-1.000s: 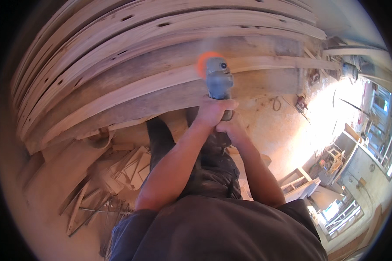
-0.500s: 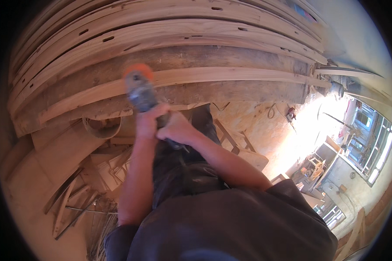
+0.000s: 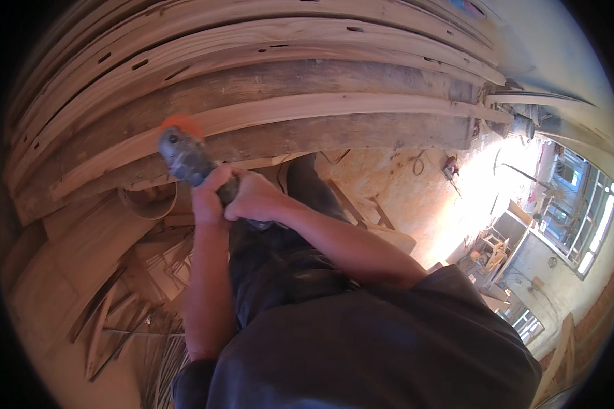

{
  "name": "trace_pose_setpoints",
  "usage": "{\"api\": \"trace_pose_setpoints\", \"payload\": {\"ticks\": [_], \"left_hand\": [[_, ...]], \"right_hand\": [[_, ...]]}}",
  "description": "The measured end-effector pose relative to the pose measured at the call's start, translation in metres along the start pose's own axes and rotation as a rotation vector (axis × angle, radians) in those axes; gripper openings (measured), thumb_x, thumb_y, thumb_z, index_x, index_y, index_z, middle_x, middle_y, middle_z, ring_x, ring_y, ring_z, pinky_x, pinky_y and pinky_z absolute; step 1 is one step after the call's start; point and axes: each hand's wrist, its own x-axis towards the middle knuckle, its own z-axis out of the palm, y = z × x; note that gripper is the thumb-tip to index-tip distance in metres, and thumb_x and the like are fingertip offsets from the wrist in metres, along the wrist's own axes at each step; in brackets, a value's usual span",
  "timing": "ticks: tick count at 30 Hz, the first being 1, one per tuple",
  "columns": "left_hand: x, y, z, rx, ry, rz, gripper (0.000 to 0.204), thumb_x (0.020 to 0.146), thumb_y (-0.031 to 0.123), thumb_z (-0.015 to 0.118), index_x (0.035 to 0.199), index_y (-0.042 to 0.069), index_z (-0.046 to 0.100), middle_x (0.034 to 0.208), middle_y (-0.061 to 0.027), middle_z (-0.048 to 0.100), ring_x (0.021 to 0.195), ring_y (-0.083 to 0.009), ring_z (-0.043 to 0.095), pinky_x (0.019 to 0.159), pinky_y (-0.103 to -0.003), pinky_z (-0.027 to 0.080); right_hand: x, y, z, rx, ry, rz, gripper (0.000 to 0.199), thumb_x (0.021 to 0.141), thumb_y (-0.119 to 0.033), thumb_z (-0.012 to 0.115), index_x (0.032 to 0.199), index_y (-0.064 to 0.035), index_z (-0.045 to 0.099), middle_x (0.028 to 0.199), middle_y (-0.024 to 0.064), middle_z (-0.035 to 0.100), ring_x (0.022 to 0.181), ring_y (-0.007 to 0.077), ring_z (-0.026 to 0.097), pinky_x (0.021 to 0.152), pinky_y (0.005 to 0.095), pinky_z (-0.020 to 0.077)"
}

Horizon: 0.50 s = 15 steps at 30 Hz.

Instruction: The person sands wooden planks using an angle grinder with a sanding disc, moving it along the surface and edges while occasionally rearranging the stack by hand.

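Head view: we clamp our left hand (image 3: 208, 198) and right hand (image 3: 256, 199) round the grey handheld grinder (image 3: 187, 160), steadying its orange disc (image 3: 181, 123) against the long pale curved wooden plank (image 3: 307, 109).

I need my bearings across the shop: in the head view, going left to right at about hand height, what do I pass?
Wood offcuts → grey grinder with orange disc → left hand → right hand → sunlit sawdust floor → windows
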Motion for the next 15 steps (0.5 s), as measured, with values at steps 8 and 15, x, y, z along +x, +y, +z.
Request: {"api": "trace_pose_setpoints", "payload": {"ticks": [8,15], "left_hand": [[-0.019,-0.118,0.129,0.307,-0.158,-0.047,0.024,0.076,0.009,0.080,0.096,0.003,0.068,0.087,-0.0038,0.066,0.075,-0.0179,0.065,0.070,-0.034,0.054],[-0.025,-0.218,0.244,0.716,-0.366,-0.028,0.033,0.067,0.021,0.083,0.090,0.000,0.072,0.081,-0.0123,0.072,0.073,-0.0206,0.069,0.071,-0.038,0.056]], "right_hand": [[-0.068,0.124,-0.120,0.181,0.169,-0.043,0.055,0.060,-0.020,0.083,0.109,-0.0014,0.067,0.096,0.0083,0.072,0.088,0.0179,0.068,0.083,0.0337,0.0558],[-0.149,0.192,-0.215,0.606,0.372,0.040,0.035,0.065,-0.008,0.072,0.099,-0.0010,0.069,0.092,0.0067,0.070,0.084,0.0187,0.069,0.073,0.0323,0.0556]]}}
